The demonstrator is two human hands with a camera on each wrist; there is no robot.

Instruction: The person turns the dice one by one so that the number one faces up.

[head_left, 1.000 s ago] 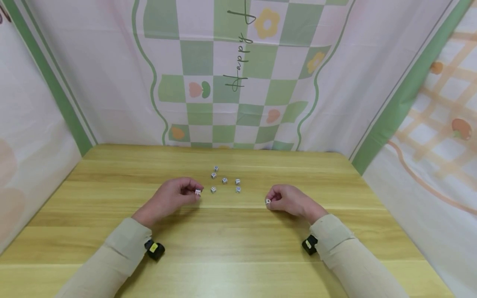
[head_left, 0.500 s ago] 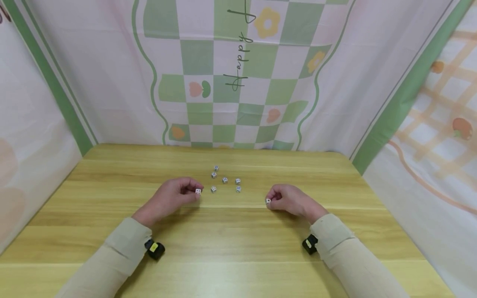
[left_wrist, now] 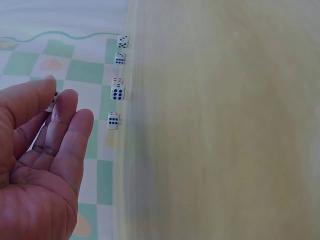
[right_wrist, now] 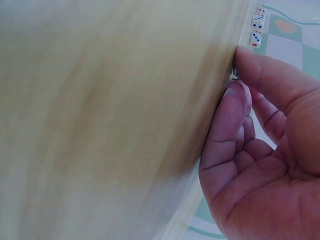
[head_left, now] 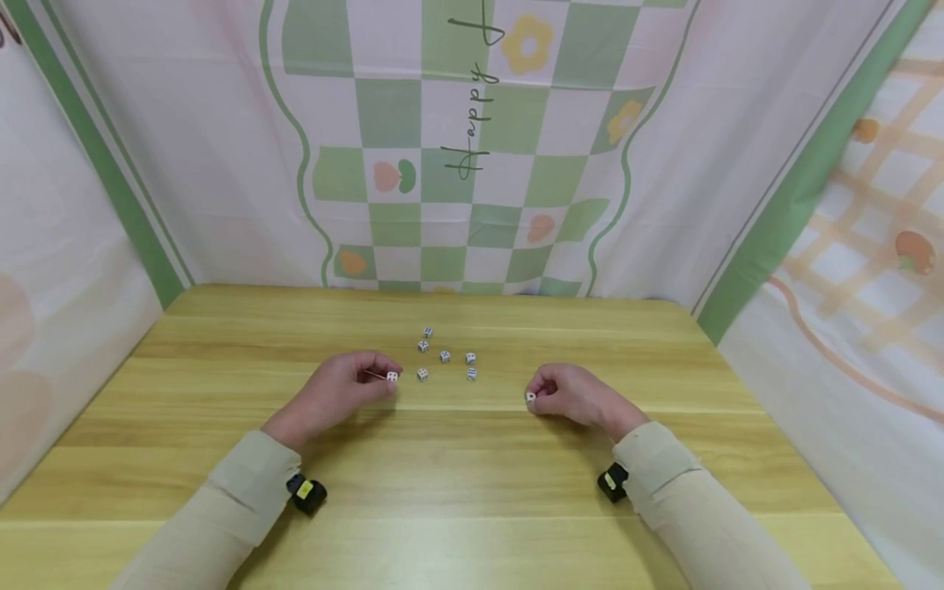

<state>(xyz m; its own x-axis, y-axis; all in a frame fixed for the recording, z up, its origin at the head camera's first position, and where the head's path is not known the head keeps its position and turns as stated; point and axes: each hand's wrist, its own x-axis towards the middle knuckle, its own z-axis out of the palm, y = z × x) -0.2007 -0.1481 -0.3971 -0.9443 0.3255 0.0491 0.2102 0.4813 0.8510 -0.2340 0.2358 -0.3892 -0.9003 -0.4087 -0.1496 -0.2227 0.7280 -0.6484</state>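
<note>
My left hand (head_left: 335, 389) pinches a white die (head_left: 392, 377) between thumb and fingertips, left of a loose group of dice. In the left wrist view that die (left_wrist: 52, 102) is mostly covered by the fingers. To the right of the group, my right hand (head_left: 575, 395) pinches another die (head_left: 530, 397) low over the table. Only a sliver of this die (right_wrist: 236, 74) shows in the right wrist view, between thumb and index finger. Several white dice lie apart on the table, among them a nearer left die (head_left: 422, 374) and a nearer right die (head_left: 471, 374).
The dice rest on a wood-grain table (head_left: 457, 475). A checked green and white cloth (head_left: 450, 221) hangs behind its far edge, with more printed cloth at both sides. A black wrist camera (head_left: 306, 495) sits at the left cuff, another (head_left: 613, 483) at the right.
The die in my left fingers has turned and risen slightly, so a different face shows. Both hands stay in place, and the loose dice have not moved.
</note>
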